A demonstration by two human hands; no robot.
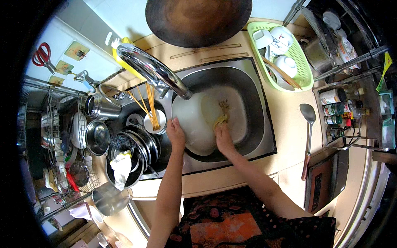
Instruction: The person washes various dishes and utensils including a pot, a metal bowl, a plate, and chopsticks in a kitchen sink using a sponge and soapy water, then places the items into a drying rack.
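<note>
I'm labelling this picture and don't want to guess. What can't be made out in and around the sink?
All in the head view:
Wok: its far edge is cut off by the picture's upper edge.
Sink: the floor beneath the pale bowl is hidden by that bowl.
Yellowish scrubber: partly covered by the right hand; too small to tell its material.
Stacked pans: insides partly hidden by one another.

Dish in right basin, under tap. Pans in left basin. Wok behind sink. Basket behind-right, bowls inside. Spatula on worktop, right of sink.
</note>
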